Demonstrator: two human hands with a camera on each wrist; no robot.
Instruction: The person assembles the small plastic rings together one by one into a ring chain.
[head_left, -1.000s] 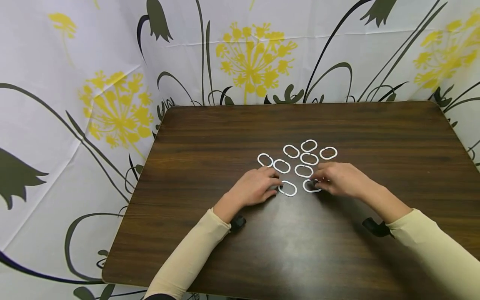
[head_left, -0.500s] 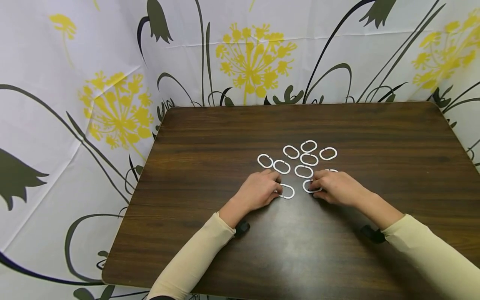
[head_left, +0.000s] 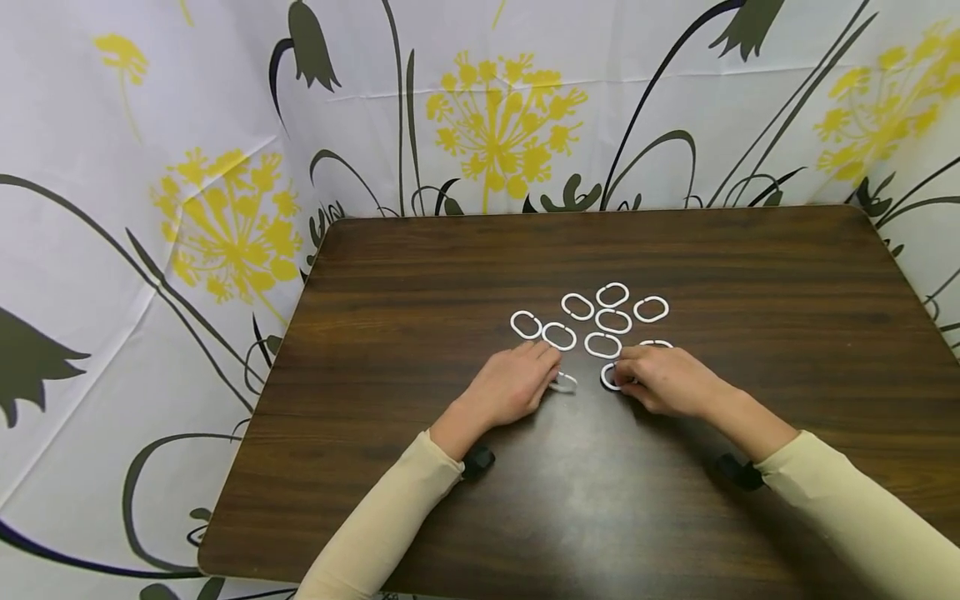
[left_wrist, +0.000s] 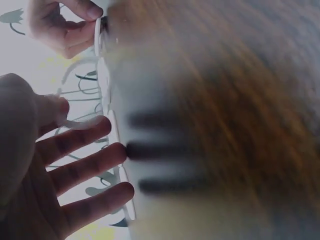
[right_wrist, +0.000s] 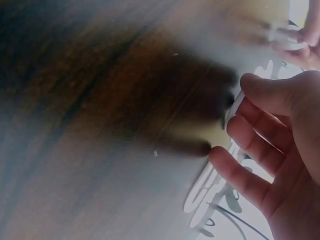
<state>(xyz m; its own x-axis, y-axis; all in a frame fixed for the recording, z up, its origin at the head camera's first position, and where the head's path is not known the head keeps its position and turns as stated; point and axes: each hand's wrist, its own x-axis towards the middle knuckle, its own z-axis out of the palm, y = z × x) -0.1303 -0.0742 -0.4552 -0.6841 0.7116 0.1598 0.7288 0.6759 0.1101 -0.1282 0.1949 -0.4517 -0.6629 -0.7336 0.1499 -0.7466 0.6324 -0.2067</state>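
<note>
In the head view my left hand (head_left: 513, 383) pinches a white oval shower curtain ring (head_left: 567, 382), tilted up off the table. The left wrist view shows this ring (left_wrist: 82, 124) between thumb and forefinger, the other fingers spread. To the right, my right hand (head_left: 670, 382) grips a second curtain ring (head_left: 604, 377) by its right side; the fingers hide part of it. A dark shadow shows under its left edge. In the right wrist view the thumb and fingers hold that ring (right_wrist: 234, 111) almost edge-on. The two held rings are apart.
Several more white oval rings lie loosely grouped beyond the hands, among them a far right ring (head_left: 651, 322) and a far left ring (head_left: 513, 325). Another ring (head_left: 657, 342) is partly covered by my right hand. The brown wooden table (head_left: 420, 275) meets a flower-patterned cloth (head_left: 360, 125) behind.
My left hand has taken hold of its ring, drawn it slightly left and tipped it up. The right hand's fingers have closed on the other ring, which has shifted little.
</note>
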